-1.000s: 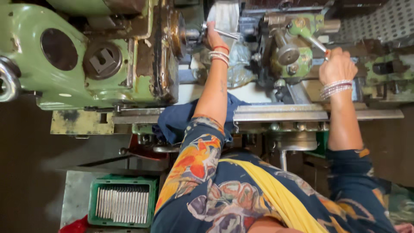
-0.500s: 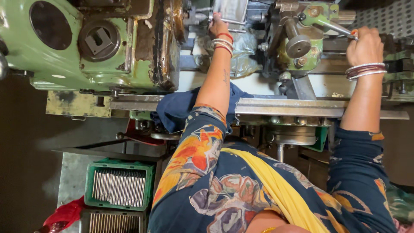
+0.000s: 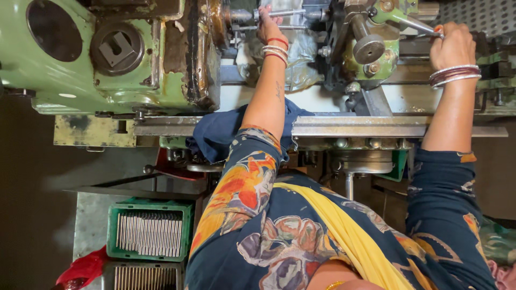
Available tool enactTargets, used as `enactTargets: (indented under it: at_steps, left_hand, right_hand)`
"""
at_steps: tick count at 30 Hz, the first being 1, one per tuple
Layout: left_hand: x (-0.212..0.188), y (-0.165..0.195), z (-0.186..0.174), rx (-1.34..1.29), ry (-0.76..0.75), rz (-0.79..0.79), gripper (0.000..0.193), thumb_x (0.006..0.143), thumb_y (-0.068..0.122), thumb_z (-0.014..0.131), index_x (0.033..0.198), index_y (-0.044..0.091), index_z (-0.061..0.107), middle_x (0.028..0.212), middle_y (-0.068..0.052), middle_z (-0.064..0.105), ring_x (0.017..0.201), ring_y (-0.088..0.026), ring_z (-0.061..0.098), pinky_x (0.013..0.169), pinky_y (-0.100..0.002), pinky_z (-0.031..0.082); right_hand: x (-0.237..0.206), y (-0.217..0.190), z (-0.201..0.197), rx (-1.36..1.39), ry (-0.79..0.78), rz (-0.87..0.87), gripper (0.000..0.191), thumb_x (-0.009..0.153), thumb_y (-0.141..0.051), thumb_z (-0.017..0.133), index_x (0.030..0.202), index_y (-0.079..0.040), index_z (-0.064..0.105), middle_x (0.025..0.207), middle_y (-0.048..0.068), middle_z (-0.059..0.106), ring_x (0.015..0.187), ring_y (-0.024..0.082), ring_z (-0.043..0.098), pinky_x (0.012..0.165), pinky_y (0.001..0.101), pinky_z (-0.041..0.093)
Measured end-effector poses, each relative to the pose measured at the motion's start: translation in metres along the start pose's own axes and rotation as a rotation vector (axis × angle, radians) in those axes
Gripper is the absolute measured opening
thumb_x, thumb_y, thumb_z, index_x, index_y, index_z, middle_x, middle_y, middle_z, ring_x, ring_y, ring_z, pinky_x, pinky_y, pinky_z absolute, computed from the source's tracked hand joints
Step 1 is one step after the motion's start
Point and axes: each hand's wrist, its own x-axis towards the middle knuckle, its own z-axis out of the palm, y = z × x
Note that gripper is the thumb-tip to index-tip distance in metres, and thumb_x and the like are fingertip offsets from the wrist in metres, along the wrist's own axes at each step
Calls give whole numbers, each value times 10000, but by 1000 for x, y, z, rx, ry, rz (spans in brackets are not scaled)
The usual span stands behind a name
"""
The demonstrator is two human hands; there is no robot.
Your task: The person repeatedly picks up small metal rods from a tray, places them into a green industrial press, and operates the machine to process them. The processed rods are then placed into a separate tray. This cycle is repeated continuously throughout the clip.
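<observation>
A green lathe (image 3: 107, 59) fills the frame from nine to three o'clock. At seven o'clock, a green crate (image 3: 149, 232) holds rows of metal rods. A blue rag (image 3: 220, 131) lies on the bed rail at centre. At twelve o'clock the left hand (image 3: 267, 24) pinches a thin rod (image 3: 287, 13) beside the chuck. At two o'clock the right hand (image 3: 454, 45) is closed around a lever (image 3: 411, 22).

- My sleeves (image 3: 242, 188) are dark blue, patterned with orange, red and grey flowers.
- My scarf (image 3: 349, 231) is plain yellow.
- My bangles (image 3: 456, 75) are silver and dark red.
- The machine (image 3: 70, 64) is pale green, chipped and rust-brown.
- The rag (image 3: 220, 134) is dark blue.
- The crate (image 3: 114, 215) is green, full of silvery metal strips.
</observation>
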Motion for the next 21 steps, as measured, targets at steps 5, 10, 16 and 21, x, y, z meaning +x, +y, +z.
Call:
enactTargets:
  at_steps: [5,10,16,21]
  left_hand:
    - [1,2,0,0,18,-1,491,1020,434,623,1176,-25,700,1203,-111,713,1018,-293,663,835,-396,588]
    - [5,-1,-4,13,-31,-15,542,1031,484,631,1195,-25,714,1190,-149,682,1039,-296,615,873,-423,553]
    - [13,-7,-6,8,-81,-85,603,969,534,631,1264,10,674,1260,-99,654,1101,-270,597,943,-422,507]
    - [16,-10,-5,-51,-14,-178,638,1036,530,637,1307,-48,620,1260,-180,646,1109,-275,603,986,-395,492]
  right_hand:
    - [1,-4,-7,43,6,15,200,1019,-37,565,1155,-14,710,1161,329,620,1049,529,603,913,594,474]
    - [-22,-28,11,-110,-19,160,190,1110,-100,532,1110,14,684,1080,308,636,1040,513,634,930,602,498]
    - [-47,-45,22,-72,121,153,247,930,-41,629,1177,-55,631,1119,273,615,922,508,643,778,609,503]
    - [-47,-52,7,-73,47,179,218,976,-30,623,1194,-28,604,1138,281,602,921,516,633,779,631,491]
